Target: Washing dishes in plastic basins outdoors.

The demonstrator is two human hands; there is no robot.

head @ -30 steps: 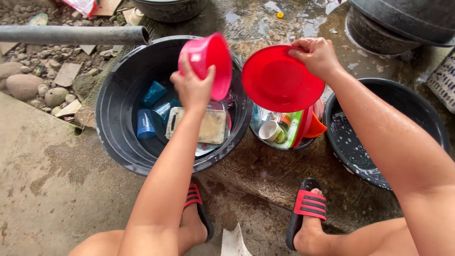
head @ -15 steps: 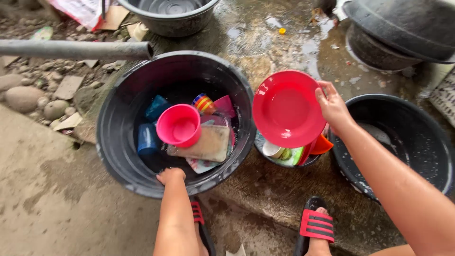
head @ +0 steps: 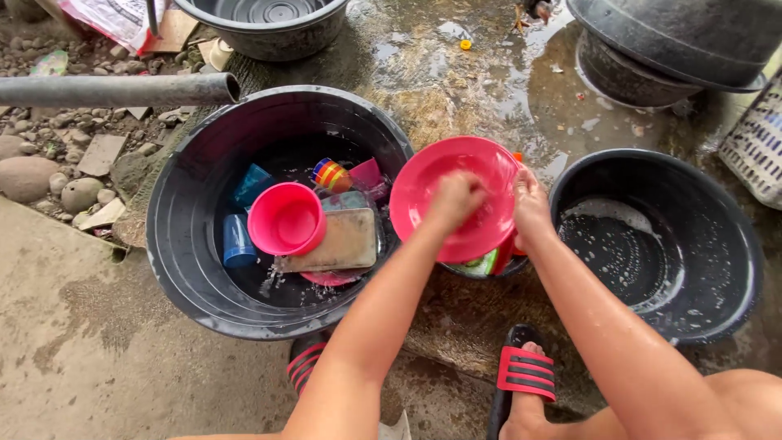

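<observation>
My right hand (head: 531,202) grips the right rim of a red plate (head: 423,189) held tilted over a small bowl of dishes (head: 487,265). My left hand (head: 456,195) is pressed on the plate's face with fingers curled; I cannot tell whether it holds anything. Left of the plate, a large black tub (head: 183,204) of water holds a pink bowl (head: 287,218), a worn cutting board (head: 340,240), blue cups (head: 238,240) and a striped cup (head: 329,173).
A second black tub (head: 737,244) with soapy water sits at the right. More black basins (head: 261,20) stand at the back, and a stacked pair (head: 676,41) at the back right. A grey pipe (head: 114,90) lies left over stones. My sandalled feet (head: 525,375) rest on wet concrete.
My left hand let go of the pink bowl, which now floats in the big tub, then moved right onto the red plate. The plate came down lower over the small bowl.
</observation>
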